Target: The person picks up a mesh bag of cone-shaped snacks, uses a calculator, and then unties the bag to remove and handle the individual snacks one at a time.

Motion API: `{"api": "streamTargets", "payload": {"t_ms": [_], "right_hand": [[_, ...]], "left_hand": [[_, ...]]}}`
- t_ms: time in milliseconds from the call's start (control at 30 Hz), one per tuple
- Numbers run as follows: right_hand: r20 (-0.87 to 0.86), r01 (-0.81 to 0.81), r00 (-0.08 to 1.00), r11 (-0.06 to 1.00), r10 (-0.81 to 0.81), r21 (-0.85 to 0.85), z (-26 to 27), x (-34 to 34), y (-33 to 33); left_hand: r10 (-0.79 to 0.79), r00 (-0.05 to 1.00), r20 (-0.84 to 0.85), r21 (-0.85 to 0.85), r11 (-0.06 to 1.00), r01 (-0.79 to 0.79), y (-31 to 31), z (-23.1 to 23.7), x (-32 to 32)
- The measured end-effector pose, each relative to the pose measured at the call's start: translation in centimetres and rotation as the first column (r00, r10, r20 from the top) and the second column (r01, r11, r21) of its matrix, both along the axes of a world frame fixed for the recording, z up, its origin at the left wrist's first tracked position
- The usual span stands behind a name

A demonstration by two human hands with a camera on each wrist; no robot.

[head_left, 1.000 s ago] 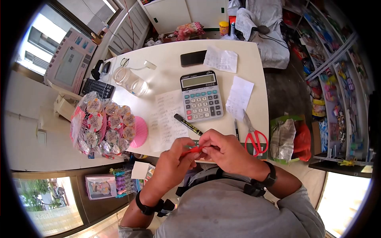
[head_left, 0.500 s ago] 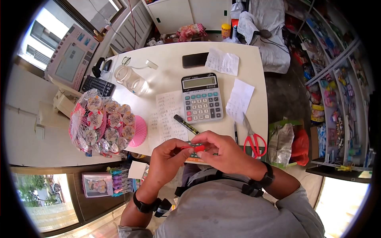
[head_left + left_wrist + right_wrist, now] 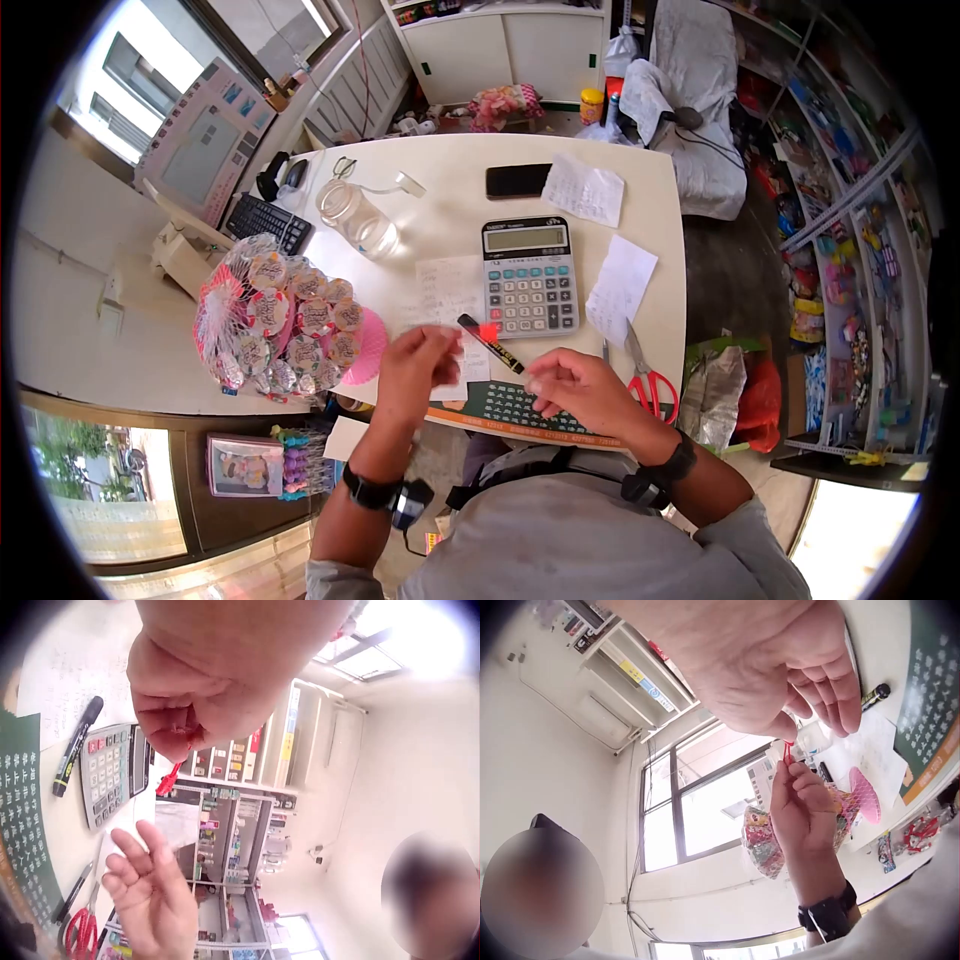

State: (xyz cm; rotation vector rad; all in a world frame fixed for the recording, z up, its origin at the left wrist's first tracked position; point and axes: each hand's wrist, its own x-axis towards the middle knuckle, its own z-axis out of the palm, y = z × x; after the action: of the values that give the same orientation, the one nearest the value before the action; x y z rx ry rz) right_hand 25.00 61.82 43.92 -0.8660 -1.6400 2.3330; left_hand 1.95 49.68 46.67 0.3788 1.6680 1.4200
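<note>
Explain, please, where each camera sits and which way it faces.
Head: worn there, facing down at the desk; left hand, right hand, torso.
Left wrist: worn there, facing the calculator and shelves; both hands, blurred head.
Right wrist: worn there, facing the window; both hands, left forearm, blurred head.
Head and left wrist share the calculator.

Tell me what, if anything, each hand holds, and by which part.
The left hand pinches a small red item by one end, its other end sticking out free; the right hand holds nothing.
</note>
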Motion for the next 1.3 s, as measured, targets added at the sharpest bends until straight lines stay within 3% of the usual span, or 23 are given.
{"api": "streamTargets", "payload": {"t_ms": [200, 333, 433, 467, 500, 533, 567, 633, 700, 767, 833, 933, 1067, 1167, 1300], "right_hand": [[0.006, -0.078, 0.997, 0.997, 0.078, -0.019, 0.2, 0.7, -0.7], [-0.007, -0.090, 0.996, 0.996, 0.090, -0.012, 0.0, 1.3, -0.9], [0.024, -0.060, 0.998, 0.998, 0.061, -0.022, -0.9, 1.8, -0.5], [0.030, -0.042, 0.999, 0.999, 0.043, -0.035, -0.6, 1.6, -0.4], [0.040, -0.021, 0.999, 0.998, 0.023, -0.051, -0.1, 1.4, -0.2], [0.043, -0.040, 0.998, 0.999, 0.042, -0.035, 0.0, 0.8, -0.1], [0.055, -0.051, 0.997, 0.999, 0.051, -0.013, 0.3, 0.4, 0.1], [0.044, -0.066, 0.997, 0.998, 0.065, 0.023, 0.8, -1.3, 0.3], [-0.007, -0.083, 0.996, 0.996, 0.084, 0.037, 1.3, -3.0, 0.3], [-0.035, -0.101, 0.994, 0.985, 0.107, 0.139, 3.1, -5.2, -0.1], [-0.058, -0.099, 0.991, 0.960, 0.118, 0.260, 4.9, -7.5, -0.8], [-0.170, -0.006, 0.981, 0.900, 0.089, 0.436, 7.5, -10.9, -2.1], [-0.224, 0.095, 0.972, 0.747, 0.074, 0.658, 11.1, -15.5, -3.9], [-0.266, 0.169, 0.963, 0.653, 0.051, 0.738, 13.2, -18.8, -6.1], [-0.304, 0.254, 0.951, 0.431, 0.050, 0.866, 16.1, -23.0, -8.9]], "left_hand": [[0.277, 0.884, 0.376, 0.233, 0.896, -0.379, 6.2, -3.9, -6.3], [0.252, 0.866, 0.431, 0.123, 0.935, -0.333, 5.2, -7.9, -7.7], [0.016, 0.985, 0.171, 0.070, 0.997, -0.028, 1.0, -5.0, -4.2], [-0.075, 0.995, 0.058, -0.009, 0.997, 0.076, -0.4, -1.8, -2.6], [-0.167, 0.979, 0.114, 0.044, 0.986, 0.163, -2.1, 0.5, -1.9], [-0.278, 0.960, 0.035, 0.103, 0.956, 0.274, -3.8, 2.7, -1.3], [-0.294, 0.955, -0.043, 0.080, 0.952, 0.296, -5.2, 5.1, -0.7], [-0.318, 0.848, -0.425, 0.036, 0.930, 0.367, -8.5, 10.6, -0.5], [-0.188, 0.691, -0.698, 0.145, 0.908, 0.393, -11.1, 14.9, -2.2], [0.085, 0.464, -0.882, 0.164, 0.978, 0.133, -13.5, 15.9, -5.0], [0.195, 0.252, -0.948, 0.159, 0.975, -0.156, -15.1, 16.3, -8.6], [0.188, 0.202, -0.961, 0.133, 0.957, -0.258, -16.5, 16.3, -13.2], [0.145, 0.302, -0.942, 0.102, 0.983, -0.154, -17.2, 15.9, -16.2], [0.077, 0.091, -0.993, 0.077, 0.997, 0.006, -17.0, 16.3, -18.0], [0.026, 0.146, -0.989, 0.056, 0.978, 0.202, -16.8, 16.3, -20.7]]}}
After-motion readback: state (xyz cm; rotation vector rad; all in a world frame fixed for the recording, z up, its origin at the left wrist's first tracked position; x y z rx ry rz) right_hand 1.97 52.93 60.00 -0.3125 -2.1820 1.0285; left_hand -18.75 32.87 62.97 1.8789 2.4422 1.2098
